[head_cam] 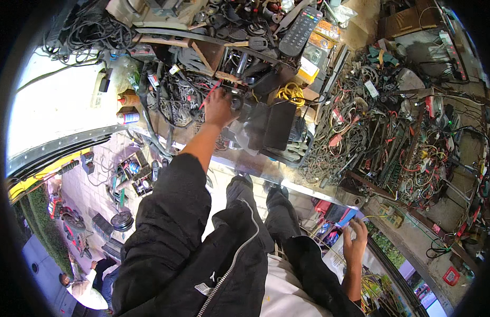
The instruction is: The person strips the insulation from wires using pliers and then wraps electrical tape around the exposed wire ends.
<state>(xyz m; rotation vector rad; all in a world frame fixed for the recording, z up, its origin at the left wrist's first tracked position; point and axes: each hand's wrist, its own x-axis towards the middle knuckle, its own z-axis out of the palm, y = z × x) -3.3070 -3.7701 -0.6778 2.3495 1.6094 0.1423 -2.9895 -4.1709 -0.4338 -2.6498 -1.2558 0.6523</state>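
Note:
My left hand (220, 109) reaches over the cluttered bench, back of the hand up. Its fingers are at a dark round part (236, 102) beside a metal cylinder (242, 64). A thin red rod (210, 94) slants past the knuckles. The fingertips are hidden, so a grip cannot be made out. Right of that hand lie a black smartphone-like slab (279, 125) and a coil of yellow cable (291, 95). My right hand (355, 237) hangs past the bench's front edge, fingers loosely bent and apart, with nothing visible in it. A blue box-like thing (347, 217) is near its fingertips.
A tangled heap of wires (342, 130) covers the bench on the right. A black remote control (300, 31) lies on a parts tray at the back. Spray cans (128, 117) stand on the left. On the paving, a person (86, 291) sits near a toolbox (136, 172).

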